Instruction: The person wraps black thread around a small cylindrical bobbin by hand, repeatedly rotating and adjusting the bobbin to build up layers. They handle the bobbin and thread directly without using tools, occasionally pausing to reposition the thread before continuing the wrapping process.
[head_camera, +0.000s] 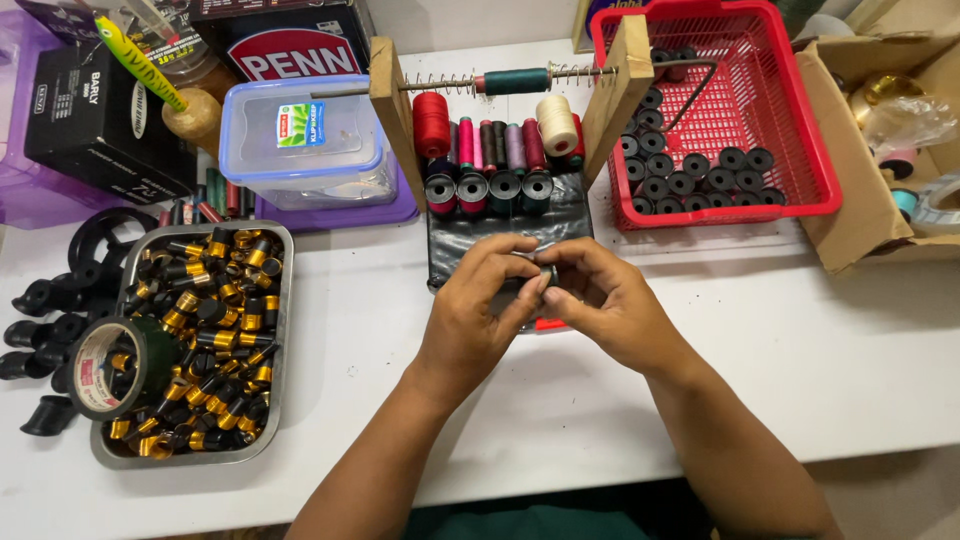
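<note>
- Both forearms reach in from the worktop's (800, 340) near edge; left hand (478, 300) and right hand (598, 300) meet, fingertips pinching a small dark ring (545, 275) above a black mat (500, 225).
- Far-left corner: black box (100, 120) with pale lettering.
- Clear tub (305, 140), blue lid, green-and-white label.
- Far-right edge: red basket (790, 120), brown carton (860, 200).

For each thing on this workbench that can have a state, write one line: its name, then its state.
left hand: closed on a small dark part, fingertips meeting the right hand
right hand: pinching the same small dark part
clear plastic box: lid on
metal tray: heaped with black and gold pieces
red basket: partly filled with black rings
roll of tape: leaning on the metal tray's edge
cardboard box: open
</note>
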